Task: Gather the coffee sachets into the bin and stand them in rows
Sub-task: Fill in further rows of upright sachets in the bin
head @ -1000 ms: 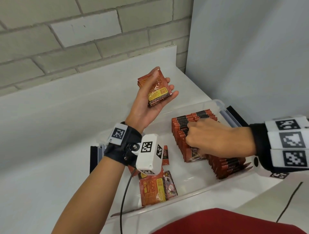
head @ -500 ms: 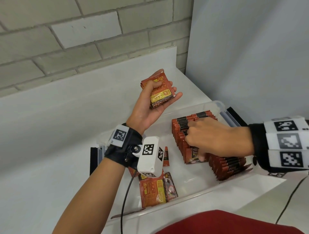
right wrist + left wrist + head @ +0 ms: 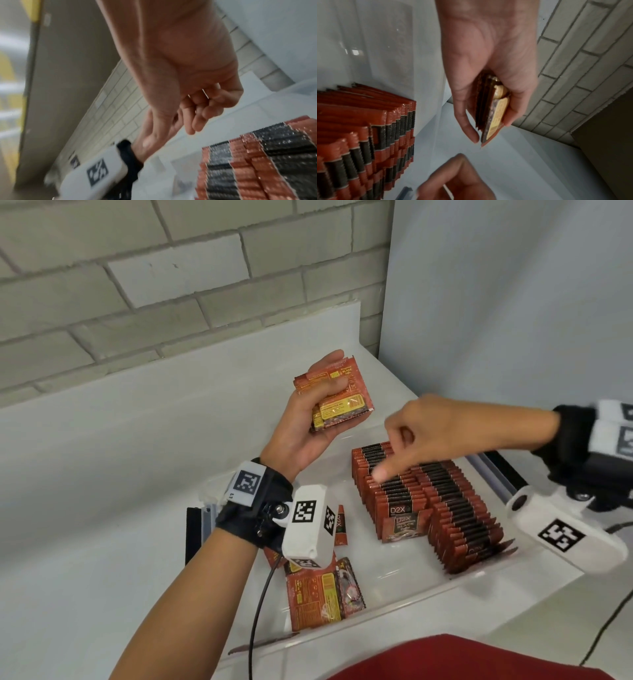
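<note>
My left hand is raised palm-up over the bin's back edge and grips a small stack of orange-red coffee sachets, thumb pressed on top. The left wrist view shows the same stack edge-on between thumb and fingers. My right hand hovers just above the standing rows of sachets, fingers loosely curled, thumb pointing down, holding nothing. A few loose sachets lie flat in the clear bin at its near left. The rows lie below my right hand.
The bin stands on a white counter against a brick wall, with a pale panel on the right. Black strips lie by the bin's ends. A cable runs along the counter at the right.
My right hand has lifted off the standing rows and risen toward the left hand. The left hand has stayed raised with its stack, the thumb sliding across the top sachet.
</note>
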Tool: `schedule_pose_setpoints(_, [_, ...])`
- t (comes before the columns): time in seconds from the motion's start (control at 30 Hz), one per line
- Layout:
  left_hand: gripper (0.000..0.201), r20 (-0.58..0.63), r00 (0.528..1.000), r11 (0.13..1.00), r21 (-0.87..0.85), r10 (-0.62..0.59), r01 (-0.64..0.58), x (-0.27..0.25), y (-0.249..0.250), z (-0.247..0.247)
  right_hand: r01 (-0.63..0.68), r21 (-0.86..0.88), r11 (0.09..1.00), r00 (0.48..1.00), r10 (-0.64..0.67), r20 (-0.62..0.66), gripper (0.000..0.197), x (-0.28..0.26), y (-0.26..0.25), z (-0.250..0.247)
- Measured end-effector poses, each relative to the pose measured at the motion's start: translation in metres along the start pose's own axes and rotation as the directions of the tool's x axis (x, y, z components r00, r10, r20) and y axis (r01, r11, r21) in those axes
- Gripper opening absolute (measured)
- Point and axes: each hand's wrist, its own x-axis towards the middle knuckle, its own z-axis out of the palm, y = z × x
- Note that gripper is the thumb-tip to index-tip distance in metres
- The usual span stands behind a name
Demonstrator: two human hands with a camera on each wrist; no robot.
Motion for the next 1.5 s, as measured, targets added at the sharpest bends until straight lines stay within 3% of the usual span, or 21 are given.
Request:
schedule_pose_setpoints(0.13, [0.034, 0.009, 1.0, 1.0, 0.025, -0.015, 0.015, -0.001, 0.0, 0.004, 0.03, 0.38, 0.925, 0.976, 0.055, -0.21, 0.045, 0.004, 0.004, -0.013])
schedule_pose_setpoints(0.3, [0.033, 0.04, 0.998, 0.997, 0.057, -0.051, 0.048, -0.003, -0.004, 0.006, 0.076, 0.618, 0.783, 0.957, 0.116, -0.264, 0.032, 0.012, 0.005, -0.012])
schedule_pose_setpoints(0.4, [0.033, 0.029, 0.997, 0.996, 0.041, -0.077, 0.076, -0.003, -0.004, 0.009, 0.09, 0.657, 0.749, 0.951, 0.13, -0.279, 0.025, 0.014, 0.006, -0.011])
schedule_pose_setpoints(0.57, [0.082, 0.042, 0.991, 0.992, 0.019, -0.124, 0.124, -0.001, -0.002, 0.007, 0.212, 0.687, 0.695, 0.908, 0.121, -0.402, 0.016, 0.008, 0.009, -0.019])
schedule_pose_setpoints(0.7, [0.076, 0.011, 0.99, 0.99, -0.003, -0.144, 0.144, 0.001, -0.004, 0.006, 0.364, 0.635, 0.681, 0.843, 0.049, -0.536, 0.013, 0.003, 0.006, -0.026])
schedule_pose_setpoints(0.8, [0.055, -0.001, 0.99, 0.99, -0.037, -0.139, 0.139, 0.0, -0.002, 0.007, 0.391, 0.516, 0.762, 0.806, -0.013, -0.592, 0.012, 0.003, 0.007, -0.026])
schedule_pose_setpoints(0.9, [0.03, 0.027, 0.995, 0.989, -0.109, -0.101, 0.103, -0.001, 0.0, 0.005, 0.368, 0.401, 0.839, 0.797, -0.063, -0.601, 0.01, 0.004, 0.01, -0.023])
schedule_pose_setpoints(1.07, [0.034, 0.004, 1.0, 0.997, -0.071, -0.03, 0.03, 0.001, -0.005, 0.002, 0.329, 0.426, 0.843, 0.809, -0.018, -0.588, 0.021, 0.008, 0.013, -0.022])
schedule_pose_setpoints(1.13, [0.034, -0.03, 1.0, 0.997, -0.078, 0.01, -0.012, 0.001, -0.004, 0.002, 0.305, 0.572, 0.762, 0.831, 0.081, -0.551, 0.028, 0.007, 0.011, -0.023])
schedule_pose_setpoints(1.2, [0.034, -0.057, 0.997, 0.994, -0.093, 0.047, -0.052, 0.002, -0.003, 0.001, 0.28, 0.758, 0.589, 0.875, 0.167, -0.454, 0.033, 0.003, 0.007, -0.023])
schedule_pose_setpoints(1.27, [0.034, -0.064, 0.995, 0.992, -0.091, 0.08, -0.086, 0.003, -0.003, -0.001, 0.252, 0.886, 0.39, 0.932, 0.15, -0.331, 0.033, -0.001, 0.002, -0.022])
schedule_pose_setpoints(1.3, [0.035, -0.064, 0.994, 0.992, -0.08, 0.091, -0.096, 0.004, -0.003, -0.002, 0.234, 0.911, 0.34, 0.949, 0.122, -0.29, 0.032, -0.003, -0.001, -0.021])
schedule_pose_setpoints(1.4, [0.038, -0.044, 0.994, 0.994, -0.037, 0.103, -0.104, 0.005, -0.005, -0.003, 0.196, 0.913, 0.358, 0.958, 0.129, -0.257, 0.042, -0.002, -0.003, -0.018])
schedule_pose_setpoints(1.5, [0.039, -0.02, 0.994, 0.994, -0.021, 0.104, -0.105, 0.006, -0.006, -0.004, 0.194, 0.906, 0.377, 0.939, 0.196, -0.283, 0.04, 0.003, 0.001, -0.016])
